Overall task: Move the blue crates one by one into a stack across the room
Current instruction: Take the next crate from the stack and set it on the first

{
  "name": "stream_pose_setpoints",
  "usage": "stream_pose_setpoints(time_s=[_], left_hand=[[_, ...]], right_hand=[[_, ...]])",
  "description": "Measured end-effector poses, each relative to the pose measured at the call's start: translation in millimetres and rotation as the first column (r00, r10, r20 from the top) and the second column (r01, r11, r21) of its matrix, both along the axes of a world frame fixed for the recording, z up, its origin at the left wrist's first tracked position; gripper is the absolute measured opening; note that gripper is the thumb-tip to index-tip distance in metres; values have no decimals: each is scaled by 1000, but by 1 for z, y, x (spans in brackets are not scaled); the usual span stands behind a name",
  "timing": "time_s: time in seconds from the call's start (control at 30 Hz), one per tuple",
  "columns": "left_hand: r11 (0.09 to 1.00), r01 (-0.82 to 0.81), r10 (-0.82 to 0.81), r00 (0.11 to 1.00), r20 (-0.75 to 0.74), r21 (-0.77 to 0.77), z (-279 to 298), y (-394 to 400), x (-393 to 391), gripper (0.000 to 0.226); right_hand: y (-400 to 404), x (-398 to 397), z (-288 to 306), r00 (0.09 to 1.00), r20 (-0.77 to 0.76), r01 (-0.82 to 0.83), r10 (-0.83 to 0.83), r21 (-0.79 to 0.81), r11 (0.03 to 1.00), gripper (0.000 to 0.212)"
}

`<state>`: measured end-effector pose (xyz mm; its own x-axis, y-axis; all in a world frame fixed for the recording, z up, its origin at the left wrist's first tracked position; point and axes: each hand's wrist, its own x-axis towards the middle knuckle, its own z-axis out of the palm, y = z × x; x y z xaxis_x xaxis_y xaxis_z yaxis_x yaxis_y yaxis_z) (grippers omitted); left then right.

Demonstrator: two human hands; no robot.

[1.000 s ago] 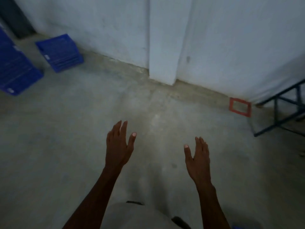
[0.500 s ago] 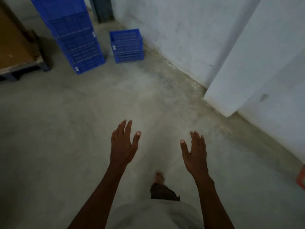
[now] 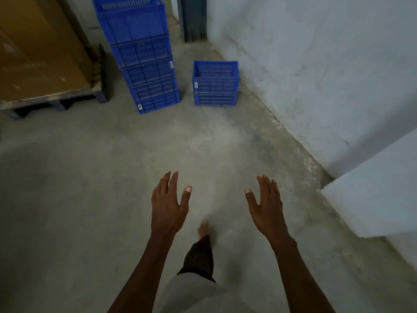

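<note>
Both hands are held out empty in front of the body. The left hand (image 3: 168, 205) and the right hand (image 3: 265, 207) have straight, relaxed fingers and nothing is gripped by either. A bare foot (image 3: 203, 229) is seen between them on the concrete floor (image 3: 112, 177), so a step forward is judged to be in progress.

The blue crates are found ahead. A tall stack of crates (image 3: 144, 62) stands at about 11 o'clock, just beside a wooden pallet load (image 3: 38, 53) at 10 o'clock. A short stack of crates (image 3: 215, 83) stands at about 12 o'clock, near the white wall (image 3: 316, 64) at 1 o'clock. The two stacks are apart, with a narrow gap of floor between them.

The step in hand is judged to be the walk toward a crate for pickup. Which stack is the source cannot be told from this view. For a good pickup, the body should be brought close and square to the chosen stack. Only the top crate should be taken, with one hand on each short side. It should be lifted straight up, so that the crates below are not dragged or tipped. The projecting wall corner (image 3: 361, 199) at 3 o'clock should be kept clear of.
</note>
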<state>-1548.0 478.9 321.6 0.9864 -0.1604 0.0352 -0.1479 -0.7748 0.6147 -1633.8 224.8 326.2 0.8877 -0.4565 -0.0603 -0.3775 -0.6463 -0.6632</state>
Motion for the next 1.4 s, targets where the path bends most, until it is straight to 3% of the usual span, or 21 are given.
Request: stream_pose_setpoints(time_s=[0.23,0.47,1.0,1.4], left_hand=[[998,58,-59,997,42,17,10,-75,199,75],[959,204,-222,972,72,197,22,-148,373,69],[978,-9,20,999,-51,209,-2,-266,693,74],[962,116,-101,992,-71,247,-41,-367,948,67]], right_hand=[[-67,173,6,999,5,38,-38,-21,999,69],[-128,329,9,998,-38,37,-43,-148,988,64],[-304,727,-24,988,-88,-141,127,-163,976,59],[-387,967,-61,977,-197,-101,76,-119,988,55]])
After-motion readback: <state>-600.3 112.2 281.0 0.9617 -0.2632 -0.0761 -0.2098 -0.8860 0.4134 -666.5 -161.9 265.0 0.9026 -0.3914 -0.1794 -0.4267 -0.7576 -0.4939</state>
